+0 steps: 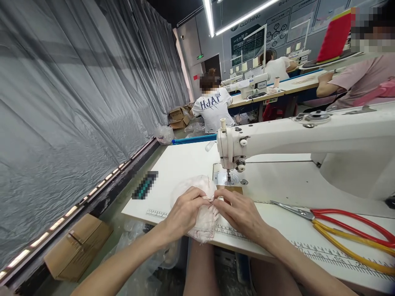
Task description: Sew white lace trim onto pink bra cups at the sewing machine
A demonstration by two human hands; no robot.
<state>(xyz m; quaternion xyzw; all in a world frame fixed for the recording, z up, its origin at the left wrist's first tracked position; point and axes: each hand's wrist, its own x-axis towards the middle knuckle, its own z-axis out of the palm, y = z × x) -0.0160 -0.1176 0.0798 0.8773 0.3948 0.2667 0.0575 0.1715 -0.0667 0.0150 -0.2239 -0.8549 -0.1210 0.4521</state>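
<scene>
A piece of soft, pale pink-white fabric (202,224) lies at the front edge of the white sewing table, partly hanging over it. My left hand (187,207) pinches a gathered fold of it from the left. From the right, my right hand (237,207) pinches the same fold, its fingertips close to the left ones. Reddish threads or lines show on the cloth. Just beyond the hands stands the sewing machine (268,137), its needle and presser foot (228,176) over the metal plate, apart from the fabric.
Large scissors (339,226) with red and yellow handles lie right of my right hand. Ruler markings (327,253) run along the table's front edge. A cardboard box (77,246) sits on the floor at left. Several people work at machines beyond; a grey curtain (92,82) hangs at left.
</scene>
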